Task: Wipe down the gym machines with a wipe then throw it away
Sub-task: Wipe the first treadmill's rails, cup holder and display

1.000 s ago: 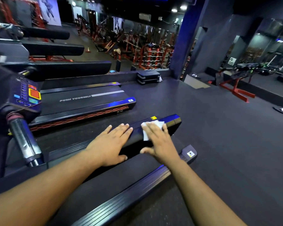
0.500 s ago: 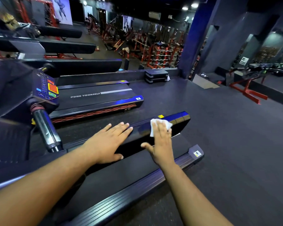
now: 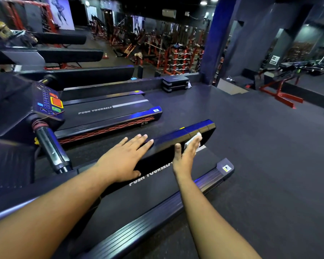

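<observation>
A black treadmill lies in front of me, its left side rail (image 3: pixel 178 135) glossy with a blue sheen. My left hand (image 3: pixel 123 157) rests flat on top of that rail, fingers straight. My right hand (image 3: pixel 187 154) presses a white wipe (image 3: pixel 193 141) against the rail's inner side face near its far end, fingers straight and thumb raised. Most of the wipe is hidden under the fingers. The belt (image 3: pixel 157 187) below reads "PUSH YOURSELF".
The right side rail (image 3: pixel 209 176) runs beside my right forearm. A second treadmill (image 3: pixel 108 111) lies to the left, and a console with a handle (image 3: pixel 49 116) stands at near left. Dark rubber floor (image 3: pixel 260 156) spreads right; red weight racks stand at the back.
My right hand slid the wipe farther along the rail and down from its top onto the inner side face. My left hand stayed put on the rail.
</observation>
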The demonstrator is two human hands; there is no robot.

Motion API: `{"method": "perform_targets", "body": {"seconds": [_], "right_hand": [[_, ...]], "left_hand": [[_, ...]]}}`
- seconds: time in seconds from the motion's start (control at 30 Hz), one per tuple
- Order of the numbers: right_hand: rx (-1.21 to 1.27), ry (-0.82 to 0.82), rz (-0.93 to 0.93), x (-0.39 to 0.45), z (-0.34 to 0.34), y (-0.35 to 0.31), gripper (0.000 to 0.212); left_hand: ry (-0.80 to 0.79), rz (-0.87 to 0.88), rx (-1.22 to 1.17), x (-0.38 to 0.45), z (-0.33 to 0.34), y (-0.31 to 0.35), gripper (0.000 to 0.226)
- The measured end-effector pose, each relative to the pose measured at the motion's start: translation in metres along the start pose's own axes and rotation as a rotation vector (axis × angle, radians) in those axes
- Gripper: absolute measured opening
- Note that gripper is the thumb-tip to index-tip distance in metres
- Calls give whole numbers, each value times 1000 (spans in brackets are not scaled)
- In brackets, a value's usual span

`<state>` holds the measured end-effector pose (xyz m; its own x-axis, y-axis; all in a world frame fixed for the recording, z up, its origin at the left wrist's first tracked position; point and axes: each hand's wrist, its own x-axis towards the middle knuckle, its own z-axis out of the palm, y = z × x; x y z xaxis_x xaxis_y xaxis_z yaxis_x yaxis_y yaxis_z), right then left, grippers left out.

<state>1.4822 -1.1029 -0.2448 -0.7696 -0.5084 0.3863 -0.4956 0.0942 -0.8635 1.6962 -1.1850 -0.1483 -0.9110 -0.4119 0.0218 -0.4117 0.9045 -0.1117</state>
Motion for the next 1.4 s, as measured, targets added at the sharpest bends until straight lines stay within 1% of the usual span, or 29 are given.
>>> {"method": "perform_targets", "body": {"seconds": [0.03,0.07,0.17,0.23,0.3,0.4,0.47,0.5,0.53,0.63,0.67,0.73,0.8,0.87,0.97,1.0,1.1,1.17,1.2,1.23,1.3,1.37,1.4], "right_hand": [[43,12,49,1,3,-2,114],[67,3,59,-6,9,-6,114],[78,-44,-41,-57,34,-22,111],[77,-78,-27,-78,45,-23,111],[112,-50,60,-70,48,-20,114],[252,88,283,-26,31,-22,136],[266,129,413,-3,20,-23,146],[257,126,398,1,18,-22,146],[241,99,324,-2,18,-23,141],[122,-33,-1,-41,26,-27,113],[61,-91,-82,-52,27,-27,109],[-83,-163,-225,-52,20,-21,111],[-257,-164,-344,-31,4,-10,110],[-399,-157,-365,-3,-16,-3,109],[-464,-193,-329,16,-30,-13,110],[-470,-229,-380,12,-28,-22,110],[-481,-395,-641,-19,-16,-42,111],[-496,-475,-710,-30,-16,-49,111],[-509,-478,-725,-25,-20,-48,109],[-527,-457,-727,-19,-23,-47,107],[-567,-390,-660,-2,-29,-44,105],[-601,-355,-567,-2,-26,-51,107],[-618,-357,-561,-11,-18,-60,109]], "left_hand": [[4,-1,1,1,0,0,114],[7,-3,-1,1,1,0,114],[15,-5,-9,2,1,0,113],[16,-7,-2,2,2,-1,113],[14,-6,7,2,3,-1,112],[14,-9,7,1,3,-1,112],[12,-11,2,1,3,-1,112],[11,-12,1,2,2,-1,112],[9,-13,0,2,2,-1,112],[3,-16,-12,3,2,0,111],[7,-17,-14,3,2,-1,110],[10,-19,-21,2,2,-2,110],[14,-20,-23,2,2,-2,110],[12,-17,-21,2,2,-1,110],[15,-20,-31,1,1,-1,109],[18,-25,-41,-1,0,-2,108],[39,-48,-60,-9,1,-5,108],[38,-82,-59,-19,1,-9,108],[31,-97,-49,-26,2,-12,107],[26,-108,-38,-34,3,-16,107],[21,-120,-17,-50,4,-23,106],[10,-133,9,-66,3,-30,105],[3,-137,23,-74,3,-32,105]]}}
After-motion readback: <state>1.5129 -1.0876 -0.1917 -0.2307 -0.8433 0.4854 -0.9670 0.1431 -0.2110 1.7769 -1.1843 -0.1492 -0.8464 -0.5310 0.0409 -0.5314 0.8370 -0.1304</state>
